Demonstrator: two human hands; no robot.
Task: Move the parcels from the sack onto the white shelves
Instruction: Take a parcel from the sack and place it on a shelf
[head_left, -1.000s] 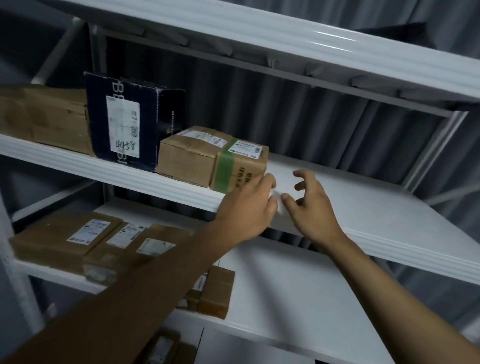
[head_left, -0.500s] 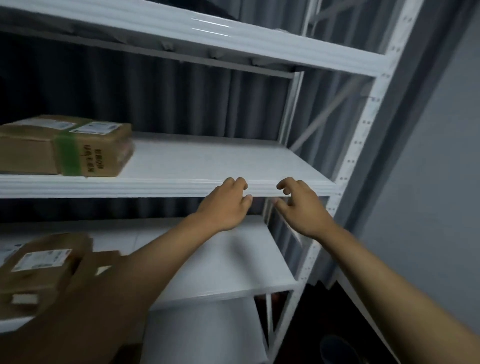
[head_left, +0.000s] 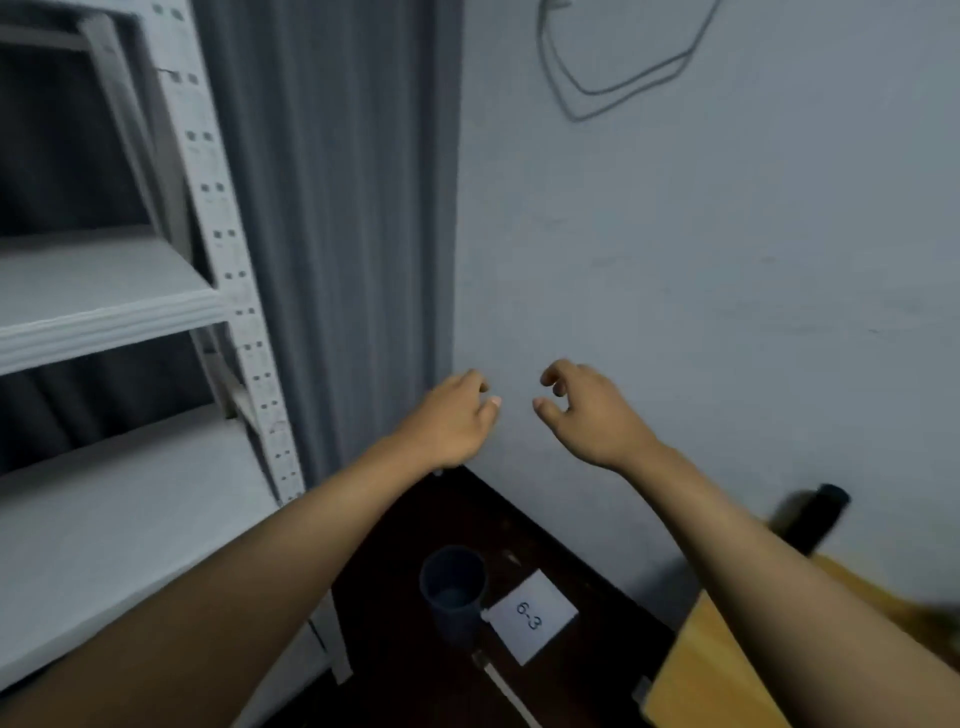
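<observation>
The white shelves fill the left edge of the head view; the parts of the boards I see bear nothing. No parcel and no sack are in view. My left hand and my right hand hover side by side in the air in front of the pale wall, right of the shelf's perforated post. Both hands hold nothing and their fingers hang loosely curled.
A grey curtain hangs between the shelf post and the wall. On the dark floor stand a dark blue cup and a white card marked 6-3. A yellow wooden surface lies at the lower right, a dark cylinder behind it.
The view has swung right, away from the shelf with the cardboard parcels, to the wall and floor. Both hands left the shelf edge and now hang in the air, empty.
</observation>
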